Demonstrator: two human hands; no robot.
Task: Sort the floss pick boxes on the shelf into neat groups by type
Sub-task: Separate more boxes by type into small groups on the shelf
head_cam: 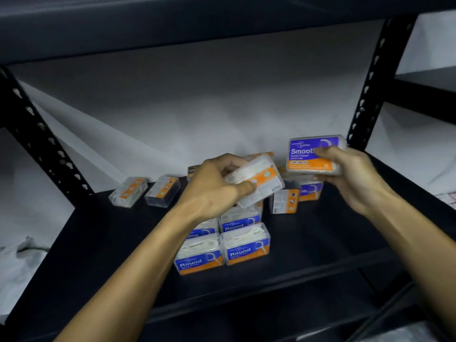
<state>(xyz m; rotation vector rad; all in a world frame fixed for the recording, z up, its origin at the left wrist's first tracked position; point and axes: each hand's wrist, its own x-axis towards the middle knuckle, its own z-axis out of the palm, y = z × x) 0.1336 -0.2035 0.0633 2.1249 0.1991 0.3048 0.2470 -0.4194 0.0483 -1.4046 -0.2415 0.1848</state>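
Sorting looks partly done: 4 "Round" boxes (223, 245) sit grouped at the black shelf (320, 238) front, while the left hand (212, 188) grips a label-down box (259, 180), the right hand (355, 174) grips a "Smooth" box (312, 154), and loose boxes (145, 191) remain behind.

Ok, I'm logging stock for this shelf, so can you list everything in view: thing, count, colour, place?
Round boxes: four showing, blue and orange labels, grouped at shelf front centre.
Smooth box: one, purple and orange label, held up at right.
Back-up box: one, clear with orange stripe, held at centre, type unreadable.
Loose boxes: two, clear with orange, lying at back left.
Right cluster: several boxes, partly hidden, count unclear.
Shelf: one, black, metal uprights.
Left hand: fingers grip the back-up box.
Right hand: fingers grip the Smooth box.
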